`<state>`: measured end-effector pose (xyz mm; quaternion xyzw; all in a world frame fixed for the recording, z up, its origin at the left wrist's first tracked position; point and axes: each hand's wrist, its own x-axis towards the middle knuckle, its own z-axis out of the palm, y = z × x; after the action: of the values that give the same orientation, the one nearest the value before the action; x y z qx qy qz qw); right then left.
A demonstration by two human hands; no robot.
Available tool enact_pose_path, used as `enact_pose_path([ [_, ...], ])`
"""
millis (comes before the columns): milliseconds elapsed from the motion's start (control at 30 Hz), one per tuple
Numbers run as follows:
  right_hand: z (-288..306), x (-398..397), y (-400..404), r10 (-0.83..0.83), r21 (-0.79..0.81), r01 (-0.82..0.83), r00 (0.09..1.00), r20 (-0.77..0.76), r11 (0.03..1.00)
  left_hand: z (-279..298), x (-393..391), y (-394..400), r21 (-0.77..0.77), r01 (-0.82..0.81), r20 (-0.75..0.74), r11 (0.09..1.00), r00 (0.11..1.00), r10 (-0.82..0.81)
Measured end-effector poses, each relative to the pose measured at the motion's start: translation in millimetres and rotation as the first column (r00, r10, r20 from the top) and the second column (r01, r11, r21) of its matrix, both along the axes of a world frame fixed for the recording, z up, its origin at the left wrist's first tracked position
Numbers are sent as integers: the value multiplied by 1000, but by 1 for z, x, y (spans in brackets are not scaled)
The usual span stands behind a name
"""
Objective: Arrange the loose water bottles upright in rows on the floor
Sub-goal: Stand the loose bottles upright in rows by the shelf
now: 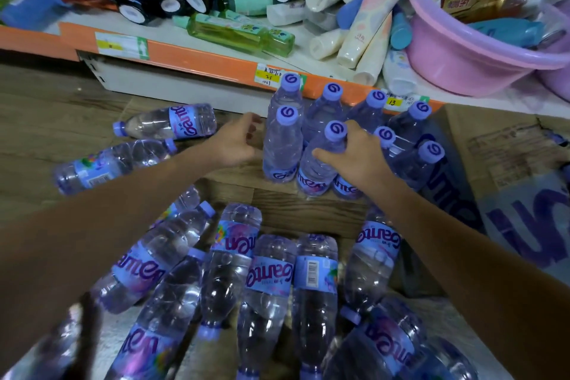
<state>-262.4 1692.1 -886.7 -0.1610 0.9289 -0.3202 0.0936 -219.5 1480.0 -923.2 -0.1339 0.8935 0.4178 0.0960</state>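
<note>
Bottle (320, 160) upright under right hand (354, 157) (seemingly gripped); left hand (237, 140) beside.

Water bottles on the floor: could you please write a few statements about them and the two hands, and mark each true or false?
1. The right hand grips an upright bottle just below its cap. True.
2. The left hand holds a bottle lifted off the floor. False: it is open and holds nothing, beside the standing group.
3. Every bottle is already upright. False: many bottles lie on their sides nearest the camera, and two lie to the left.
4. The upright bottles stand in front of the orange shelf edge. True.
5. The pink basin sits on the floor. False: it sits on the shelf.
</note>
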Motion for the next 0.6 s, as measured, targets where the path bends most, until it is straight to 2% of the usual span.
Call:
enact_pose_path([
  [33,0,0,0,22,23,-22,1000,-4,999,2,5,8,41,48,-14,998,999,-47],
  [100,0,-1,-2,44,75,-43,999,-21,996,5,6,24,68,25,-81,997,997,-19],
  [167,2,-4,-2,33,69,-32,999,-11,997,7,0,34,-26,-46,-147,999,988,42],
  [233,7,-7,-2,27,37,-28,999,23,999,11,-5,35,-157,-60,-182,986,983,31],
  [367,13,-9,0,39,31,-40,998,49,999,16,1,24,-265,78,-170,961,977,-126],
  [467,16,-12,-2,78,48,-82,994,72,995,17,5,18,-269,157,-145,950,969,-202],
  [600,16,-17,-1,126,77,-131,990,69,988,12,4,18,-240,123,-184,963,968,-170],
])
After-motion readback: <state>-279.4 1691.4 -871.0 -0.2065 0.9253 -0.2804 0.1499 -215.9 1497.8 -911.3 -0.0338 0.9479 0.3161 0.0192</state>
